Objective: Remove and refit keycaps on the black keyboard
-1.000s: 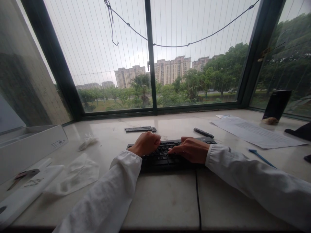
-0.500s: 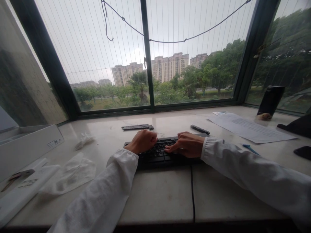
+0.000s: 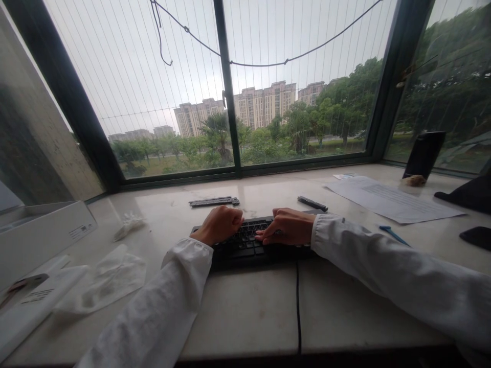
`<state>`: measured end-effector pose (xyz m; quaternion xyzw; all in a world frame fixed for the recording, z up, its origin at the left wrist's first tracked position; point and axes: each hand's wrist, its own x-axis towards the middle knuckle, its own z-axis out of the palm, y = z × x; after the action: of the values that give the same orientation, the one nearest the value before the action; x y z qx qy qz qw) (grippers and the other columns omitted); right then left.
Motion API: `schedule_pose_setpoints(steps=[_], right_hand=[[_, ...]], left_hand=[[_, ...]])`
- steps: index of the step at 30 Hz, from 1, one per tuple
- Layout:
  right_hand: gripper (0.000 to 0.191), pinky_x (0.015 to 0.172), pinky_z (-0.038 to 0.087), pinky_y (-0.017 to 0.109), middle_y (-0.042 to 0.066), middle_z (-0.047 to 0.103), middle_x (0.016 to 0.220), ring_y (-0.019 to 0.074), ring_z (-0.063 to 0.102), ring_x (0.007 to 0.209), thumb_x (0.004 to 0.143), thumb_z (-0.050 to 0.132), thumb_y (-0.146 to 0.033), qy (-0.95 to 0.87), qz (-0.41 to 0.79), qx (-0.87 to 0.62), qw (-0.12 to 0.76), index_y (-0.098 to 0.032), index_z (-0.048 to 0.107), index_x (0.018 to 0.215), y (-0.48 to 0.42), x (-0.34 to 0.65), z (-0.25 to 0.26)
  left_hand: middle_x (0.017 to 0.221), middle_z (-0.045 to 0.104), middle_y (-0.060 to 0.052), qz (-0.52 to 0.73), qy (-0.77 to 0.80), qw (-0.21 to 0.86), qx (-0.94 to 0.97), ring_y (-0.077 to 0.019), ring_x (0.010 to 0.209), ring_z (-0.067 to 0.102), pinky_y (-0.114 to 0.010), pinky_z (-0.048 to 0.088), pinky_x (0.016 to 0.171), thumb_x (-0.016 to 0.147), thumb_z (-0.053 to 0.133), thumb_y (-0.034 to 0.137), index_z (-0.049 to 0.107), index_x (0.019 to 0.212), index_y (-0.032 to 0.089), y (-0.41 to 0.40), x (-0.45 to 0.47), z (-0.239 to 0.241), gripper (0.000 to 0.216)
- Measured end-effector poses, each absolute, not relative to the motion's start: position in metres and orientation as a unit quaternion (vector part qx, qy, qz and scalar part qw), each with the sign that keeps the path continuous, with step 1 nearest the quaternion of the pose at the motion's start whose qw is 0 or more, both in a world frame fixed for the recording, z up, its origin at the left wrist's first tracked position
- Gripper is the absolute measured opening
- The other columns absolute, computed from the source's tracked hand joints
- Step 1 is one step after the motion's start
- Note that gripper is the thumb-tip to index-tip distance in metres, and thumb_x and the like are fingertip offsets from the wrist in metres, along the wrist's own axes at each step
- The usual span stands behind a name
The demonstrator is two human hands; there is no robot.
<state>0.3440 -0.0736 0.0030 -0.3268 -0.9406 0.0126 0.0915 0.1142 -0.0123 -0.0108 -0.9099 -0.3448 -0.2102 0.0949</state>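
Note:
A black keyboard [image 3: 251,250] lies on the pale stone surface in front of me, with rows of dark keys between my hands. My left hand [image 3: 221,225] rests over its left part, curled into a fist; anything inside the fingers is hidden. Over the right part is my right hand [image 3: 288,227], its fingers bent and drawn together, with the tips down at the keys near the middle. I cannot make out whether they hold something small. Behind the keyboard lie several thin dark strips [image 3: 213,202] on the left and a dark strip [image 3: 312,203] on the right.
On the left are an open white box [image 3: 82,225], crumpled white cloth [image 3: 118,271] and a flat white package [image 3: 57,289]. To the right lie a printed sheet [image 3: 395,199], a blue tool [image 3: 394,235] and a black upright object [image 3: 425,156]. A window frame [image 3: 184,176] borders the back.
The whole view has shifted slightly, so things appear a little further left. Both hands stay in nearly the same place on the keyboard.

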Motion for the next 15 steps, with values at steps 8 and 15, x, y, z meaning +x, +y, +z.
schedule_pose_setpoints(steps=[8,15], right_hand=[[0.032,0.073,0.041,0.019,0.001,0.070,0.105,0.0095,0.067,0.078,0.089,0.047,-0.045,-0.934,0.048,-0.334,0.113,-0.031,0.067,0.111,-0.0709,0.3445,0.0018],[0.032,0.074,0.035,0.026,0.004,0.074,0.079,0.0095,0.058,0.056,0.090,0.045,-0.043,-0.947,-0.024,-0.302,0.109,-0.028,0.072,0.101,-0.0767,0.3371,0.0043]], left_hand=[[0.049,0.034,0.004,-0.211,-0.342,0.089,-0.911,-0.0091,0.047,0.021,-0.025,0.019,0.051,0.082,0.048,0.032,0.047,0.054,0.017,-0.0134,0.1146,-0.0111,0.032],[0.049,0.034,0.004,-0.218,-0.337,0.096,-0.911,-0.0091,0.047,0.023,-0.025,0.019,0.050,0.082,0.049,0.033,0.047,0.054,0.017,-0.0134,0.1150,-0.0115,0.032]])
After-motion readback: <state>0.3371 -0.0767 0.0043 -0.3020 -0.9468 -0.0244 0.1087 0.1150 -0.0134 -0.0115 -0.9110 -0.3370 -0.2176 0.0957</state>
